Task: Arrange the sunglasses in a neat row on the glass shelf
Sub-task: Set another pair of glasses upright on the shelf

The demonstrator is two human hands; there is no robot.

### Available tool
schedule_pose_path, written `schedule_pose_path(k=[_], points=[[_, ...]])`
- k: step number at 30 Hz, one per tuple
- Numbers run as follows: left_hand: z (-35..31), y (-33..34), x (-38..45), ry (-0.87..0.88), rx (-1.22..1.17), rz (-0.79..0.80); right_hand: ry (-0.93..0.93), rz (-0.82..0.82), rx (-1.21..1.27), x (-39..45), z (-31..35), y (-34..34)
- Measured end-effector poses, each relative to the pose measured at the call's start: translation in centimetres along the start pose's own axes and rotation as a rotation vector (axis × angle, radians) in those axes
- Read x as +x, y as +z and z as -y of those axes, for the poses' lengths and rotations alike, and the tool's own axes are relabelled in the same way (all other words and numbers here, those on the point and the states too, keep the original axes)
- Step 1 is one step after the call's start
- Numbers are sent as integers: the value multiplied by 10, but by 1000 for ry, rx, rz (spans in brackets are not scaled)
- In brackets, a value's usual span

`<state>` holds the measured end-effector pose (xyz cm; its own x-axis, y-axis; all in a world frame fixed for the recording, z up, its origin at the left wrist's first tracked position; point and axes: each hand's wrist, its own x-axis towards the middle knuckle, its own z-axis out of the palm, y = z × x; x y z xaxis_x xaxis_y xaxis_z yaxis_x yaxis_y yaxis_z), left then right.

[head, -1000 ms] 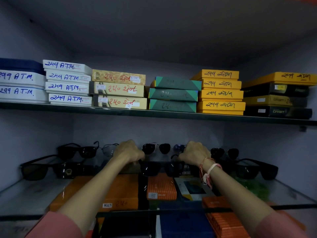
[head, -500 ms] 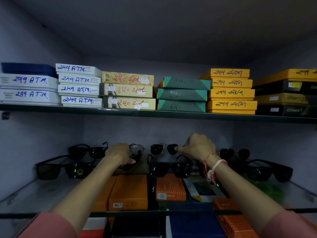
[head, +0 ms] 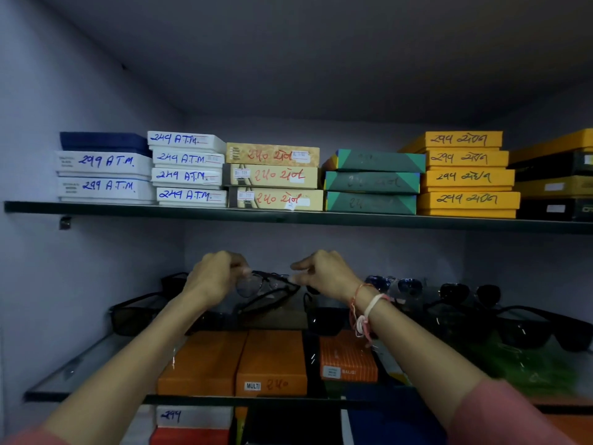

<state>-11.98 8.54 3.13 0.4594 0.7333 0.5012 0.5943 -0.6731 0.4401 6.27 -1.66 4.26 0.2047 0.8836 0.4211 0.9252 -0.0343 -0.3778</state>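
A thin-framed pair of glasses (head: 266, 284) with pale lenses is lifted just above the glass shelf (head: 80, 364), held at both ends. My left hand (head: 215, 277) pinches its left side and my right hand (head: 327, 276) pinches its right side. Dark sunglasses stand along the shelf: a black pair (head: 134, 313) at the left, a blue-lensed pair (head: 394, 284) and a round dark pair (head: 468, 292) at the back right, and a big black pair (head: 545, 329) at the far right. Another dark pair (head: 324, 319) sits partly hidden under my right wrist.
Orange boxes (head: 234, 361) lie under the glass shelf and show through it. An upper shelf (head: 288, 216) just above my hands carries stacks of white, beige, green and yellow boxes. Walls close in at left and right.
Both hands have come together on the pale-lensed glasses and raised them off the shelf. The view has shifted left and up.
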Motion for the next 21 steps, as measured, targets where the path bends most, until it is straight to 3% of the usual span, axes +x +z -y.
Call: schedule_pose_path(k=[4,8,12,21], points=[[4,-9,-2,40,-156,9,-41,-59,35,5,5,12],[4,-12,-5,-68,-218,5,-19,-178,28,5,7,14],[-2,-11,-10,-70,-172,128,43,-242,39,4,10,15],[4,-11,-4,-220,25,-12,223,-266,-32,2,21,27]])
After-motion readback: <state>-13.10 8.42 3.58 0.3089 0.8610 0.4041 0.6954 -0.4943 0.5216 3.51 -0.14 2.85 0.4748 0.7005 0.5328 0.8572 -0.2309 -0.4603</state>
